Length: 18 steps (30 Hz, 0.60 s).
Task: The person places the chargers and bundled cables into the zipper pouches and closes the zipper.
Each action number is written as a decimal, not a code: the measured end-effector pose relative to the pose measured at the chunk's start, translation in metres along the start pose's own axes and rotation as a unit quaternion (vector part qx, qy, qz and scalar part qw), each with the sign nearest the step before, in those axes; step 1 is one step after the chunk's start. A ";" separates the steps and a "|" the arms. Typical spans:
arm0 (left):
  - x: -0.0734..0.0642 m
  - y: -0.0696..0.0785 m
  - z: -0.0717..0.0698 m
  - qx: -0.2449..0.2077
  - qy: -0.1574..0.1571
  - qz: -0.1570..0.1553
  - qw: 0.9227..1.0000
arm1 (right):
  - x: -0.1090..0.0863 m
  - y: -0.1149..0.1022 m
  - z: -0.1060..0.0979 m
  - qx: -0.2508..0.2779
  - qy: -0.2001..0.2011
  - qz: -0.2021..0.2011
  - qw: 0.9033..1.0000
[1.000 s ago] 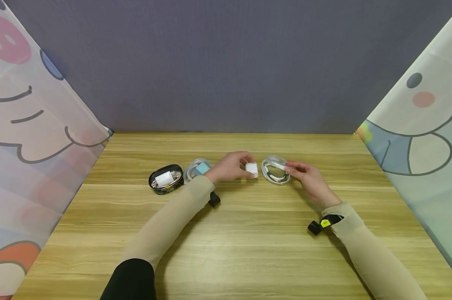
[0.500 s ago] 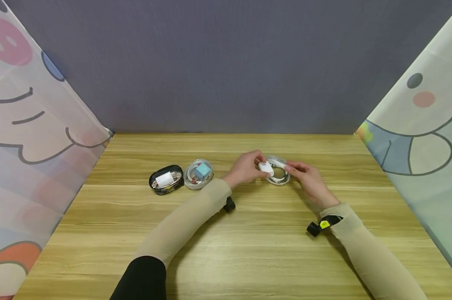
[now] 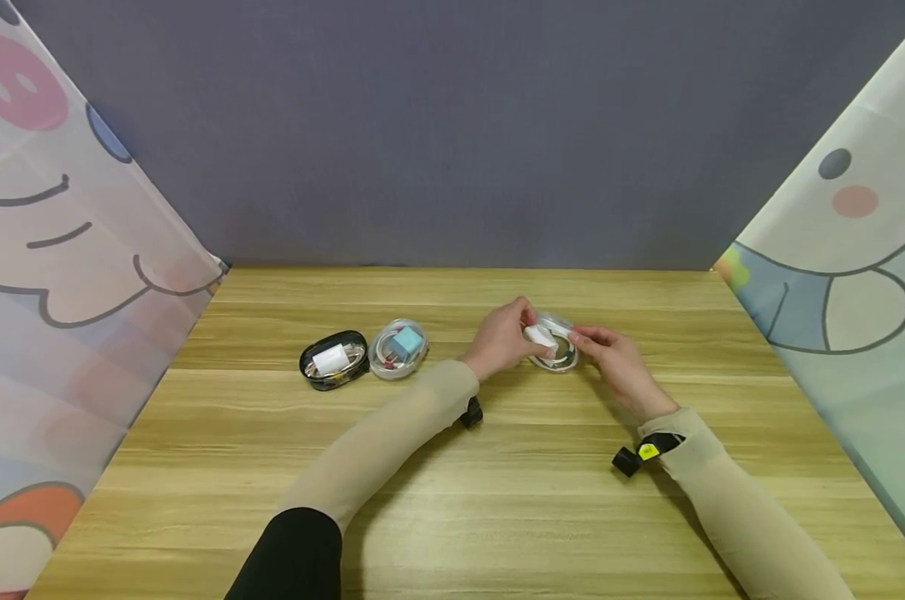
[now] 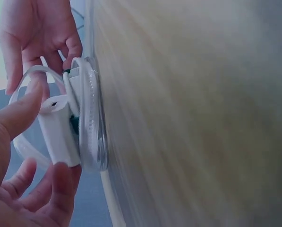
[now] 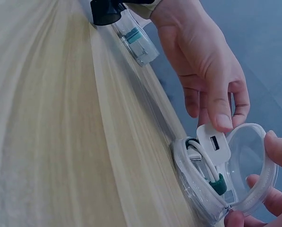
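In the head view my left hand (image 3: 500, 340) pinches a white USB charger plug (image 3: 540, 337) between thumb and fingers. The plug sits tilted in the mouth of a clear oval zip case (image 5: 197, 189), against a coiled white cable (image 5: 206, 160) bound with a dark green strap (image 5: 219, 185). My right hand (image 3: 621, 371) holds the raised clear lid (image 5: 268, 172) of that case by its rim, thumb on one side and fingers on the other. The plug's USB socket faces outward in the right wrist view. Part of the cable is hidden behind the plug.
To the left on the wooden table (image 3: 497, 500) lie a black-rimmed case (image 3: 307, 364) with a white plug and cable, and a clear case (image 3: 377, 368) with a light blue plug (image 3: 406, 342). A grey panel (image 3: 467, 167) stands behind, with printed cloth at both sides.
My left hand has moved right with the white plug, from beside the clear case into its mouth, and the plug has tilted. My right hand stays at the lid.
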<state>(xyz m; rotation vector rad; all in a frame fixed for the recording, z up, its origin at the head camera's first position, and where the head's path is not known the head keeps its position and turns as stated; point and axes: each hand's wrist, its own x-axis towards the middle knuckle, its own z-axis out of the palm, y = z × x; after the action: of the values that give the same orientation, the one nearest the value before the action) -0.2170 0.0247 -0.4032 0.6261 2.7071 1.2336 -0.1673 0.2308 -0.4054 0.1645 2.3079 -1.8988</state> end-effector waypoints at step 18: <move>-0.005 -0.012 -0.012 -0.055 -0.075 0.008 0.996 | 0.000 0.004 -0.001 -0.033 -0.019 -0.025 0.999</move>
<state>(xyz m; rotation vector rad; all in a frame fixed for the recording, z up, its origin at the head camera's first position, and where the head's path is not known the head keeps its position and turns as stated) -0.2195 0.0075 -0.4048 0.6989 2.4984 1.2739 -0.1665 0.2327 -0.4085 0.0625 2.3676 -1.8273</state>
